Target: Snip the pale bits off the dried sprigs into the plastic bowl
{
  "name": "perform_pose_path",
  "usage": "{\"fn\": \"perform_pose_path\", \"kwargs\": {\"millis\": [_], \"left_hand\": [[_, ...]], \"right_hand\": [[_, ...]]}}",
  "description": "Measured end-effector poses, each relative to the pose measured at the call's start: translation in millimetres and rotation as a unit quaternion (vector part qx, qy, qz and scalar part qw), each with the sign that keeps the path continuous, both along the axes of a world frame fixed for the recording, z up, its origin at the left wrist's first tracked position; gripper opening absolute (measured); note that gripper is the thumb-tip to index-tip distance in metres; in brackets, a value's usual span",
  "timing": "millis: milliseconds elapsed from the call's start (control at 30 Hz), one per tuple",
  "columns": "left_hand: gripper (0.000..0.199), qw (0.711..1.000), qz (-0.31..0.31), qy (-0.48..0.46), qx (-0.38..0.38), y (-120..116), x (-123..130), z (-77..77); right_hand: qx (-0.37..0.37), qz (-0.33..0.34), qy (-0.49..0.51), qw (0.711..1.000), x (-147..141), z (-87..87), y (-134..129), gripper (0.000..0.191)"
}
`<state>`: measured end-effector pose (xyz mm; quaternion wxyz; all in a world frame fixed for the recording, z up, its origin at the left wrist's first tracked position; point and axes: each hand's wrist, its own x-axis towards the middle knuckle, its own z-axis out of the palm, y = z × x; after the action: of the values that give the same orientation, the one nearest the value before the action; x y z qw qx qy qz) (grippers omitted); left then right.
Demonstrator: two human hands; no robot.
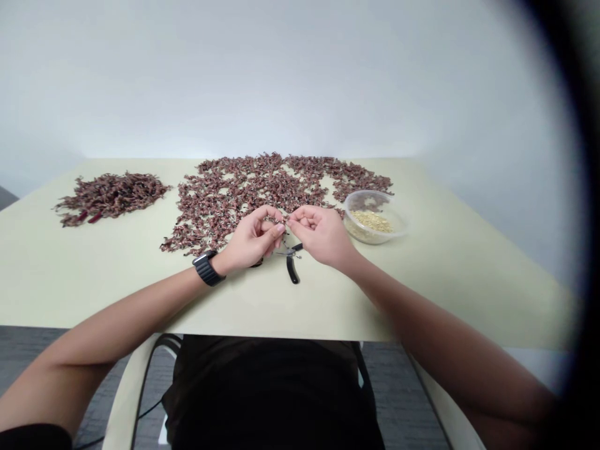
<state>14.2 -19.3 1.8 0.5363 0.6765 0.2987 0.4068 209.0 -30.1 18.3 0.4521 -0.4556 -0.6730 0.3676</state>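
Note:
My left hand (259, 237), with a dark watch on its wrist, is pinched closed above the middle of the table. Opposite it, my right hand (322, 234) is pinched closed too, and the fingertips of both nearly meet. Between them is a small reddish bit, too small to name. Pliers with black handles (292, 269) lie on the table just below the hands, partly hidden by them. Behind the hands spreads a wide layer of small reddish-brown knotted pieces (253, 187). A clear round plastic bowl (398, 226) holding small gold-coloured bits (372, 222) stands right of my right hand.
A separate heap of reddish-brown pieces (117, 195) lies at the left of the pale table (469, 281), with two dark red bits at its near edge. A white wall (281, 75) stands behind the table. A black object lies partly hidden beneath my left hand.

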Motion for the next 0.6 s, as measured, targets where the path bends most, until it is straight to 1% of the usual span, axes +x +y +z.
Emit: {"fn": "perform_pose_path", "kwargs": {"millis": [67,133,200,267,333,433,533,600], "left_hand": [[0.035,1.0,-0.005,0.006,0.029,0.8,-1.8,-0.1],[0.035,0.999,-0.013,0.008,0.049,1.3,-2.7,0.8],[0.035,0.999,-0.014,0.004,0.049,1.6,-2.4,2.6],[0.035,0.999,-0.012,-0.001,0.031,1.5,-1.3,4.7],[0.035,1.0,-0.011,-0.01,0.01,1.5,-0.2,6.4],[0.036,1.0,-0.014,-0.026,-0.008,1.5,0.6,7.1],[0.036,0.999,-0.017,-0.039,-0.025,1.6,0.9,5.9],[0.035,0.998,-0.019,-0.047,-0.035,1.6,1.3,4.6]], "right_hand": [[-0.098,0.043,0.094,0.99,0.6,0.7,2.0,0.019],[-0.178,0.087,0.17,0.965,1.8,1.5,4.1,0.024],[-0.229,0.125,0.212,0.942,3.3,2.3,5.6,0.027],[-0.249,0.146,0.228,0.93,4.3,2.4,6.3,0.029],[-0.247,0.149,0.233,0.929,4.4,1.7,6.7,0.03],[-0.209,0.13,0.218,0.944,3.3,-0.9,7.0,0.034],[-0.136,0.09,0.151,0.975,2.5,-3.5,6.5,0.033],[-0.064,0.056,0.079,0.993,2.8,-4.3,5.4,0.028]]}}
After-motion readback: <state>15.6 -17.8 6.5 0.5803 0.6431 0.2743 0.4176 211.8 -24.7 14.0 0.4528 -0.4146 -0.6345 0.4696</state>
